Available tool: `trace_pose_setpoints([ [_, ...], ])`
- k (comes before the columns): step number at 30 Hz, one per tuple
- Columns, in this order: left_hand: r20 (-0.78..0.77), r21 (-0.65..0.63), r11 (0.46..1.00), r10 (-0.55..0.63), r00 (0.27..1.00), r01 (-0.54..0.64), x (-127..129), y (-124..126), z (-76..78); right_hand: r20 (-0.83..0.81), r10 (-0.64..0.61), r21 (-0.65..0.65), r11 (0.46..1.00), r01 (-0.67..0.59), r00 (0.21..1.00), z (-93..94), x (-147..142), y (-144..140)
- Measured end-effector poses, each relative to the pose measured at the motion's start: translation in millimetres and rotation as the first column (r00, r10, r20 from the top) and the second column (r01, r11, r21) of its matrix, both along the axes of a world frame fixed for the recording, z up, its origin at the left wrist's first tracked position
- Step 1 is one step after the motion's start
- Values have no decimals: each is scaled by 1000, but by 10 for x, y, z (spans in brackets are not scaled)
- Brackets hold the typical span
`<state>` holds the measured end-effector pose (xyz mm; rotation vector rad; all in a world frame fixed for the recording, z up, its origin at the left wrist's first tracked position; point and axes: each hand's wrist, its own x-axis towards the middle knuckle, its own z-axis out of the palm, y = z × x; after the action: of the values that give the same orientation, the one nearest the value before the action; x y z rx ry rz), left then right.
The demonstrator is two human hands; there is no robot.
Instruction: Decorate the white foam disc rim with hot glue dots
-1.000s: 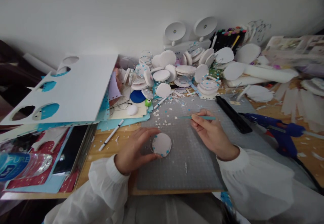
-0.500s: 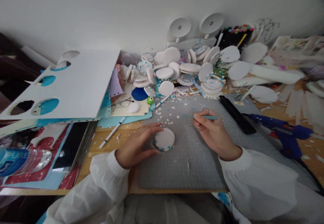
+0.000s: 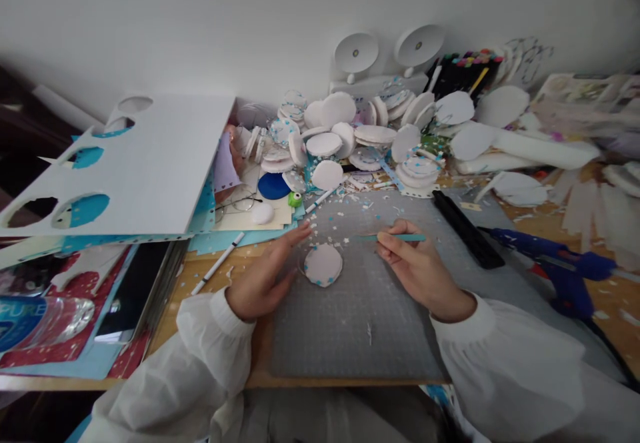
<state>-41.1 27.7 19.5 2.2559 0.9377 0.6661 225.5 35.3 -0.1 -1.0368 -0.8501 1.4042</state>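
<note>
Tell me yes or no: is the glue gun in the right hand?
No, the right hand pinches a thin teal tool, while the blue glue gun lies apart on the table to its right.

A small round white disc point(image 3: 323, 265), flat on the grey mat, near the middle of the scene. Tiny blue dots around its edge, plain white in the middle. Just right of the left hand point(image 3: 260, 281), fingers spread wide and touching its left edge. A thin teal stick point(image 3: 393, 237), long and straight, lying level, a little farther away and to the right of the disc. Pinched in the fingers of the right hand point(image 3: 417, 271), its free end pointing left.
</note>
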Motion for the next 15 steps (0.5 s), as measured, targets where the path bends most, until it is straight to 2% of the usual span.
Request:
trace_pose_setpoints([
  [2, 87, 30, 989, 140, 986, -143, 39, -94, 51, 55, -2, 72, 997, -2, 999, 4, 7, -16],
  [4, 187, -29, 933, 357, 915, -358, 104, -247, 124, 157, -36, 185, 983, 7, 987, 50, 9, -74],
  [5, 220, -116, 898, 440, 870, -425, 149, -338, 165, 221, -74, 268, 963, 13, 972, 90, 5, -124],
  [7, 243, -328, 856, 485, 840, -399, 260, -524, 246, 373, -194, 478, 878, -9, 908, 196, -14, -268],
  [9, 232, -511, 806, 465, 854, -300, 390, -680, 312, 517, -294, 663, 731, -159, 804, 301, -50, -445],
  [10, 243, -576, 780, 450, 859, -245, 456, -739, 335, 581, -321, 719, 633, -287, 748, 341, -75, -533],
  [12, 278, -655, 736, 445, 851, -171, 571, -814, 360, 642, -399, 764, 400, -506, 655, 381, -141, -687],
  [13, 291, -677, 719, 456, 841, -156, 616, -834, 363, 629, -451, 774, 293, -561, 633, 381, -179, -748],
  [14, 301, -693, 705, 474, 827, -152, 650, -846, 361, 597, -505, 787, 214, -579, 624, 373, -218, -797],
  [15, 307, -703, 695, 491, 815, -153, 674, -853, 356, 561, -549, 801, 171, -573, 620, 359, -254, -835],
])
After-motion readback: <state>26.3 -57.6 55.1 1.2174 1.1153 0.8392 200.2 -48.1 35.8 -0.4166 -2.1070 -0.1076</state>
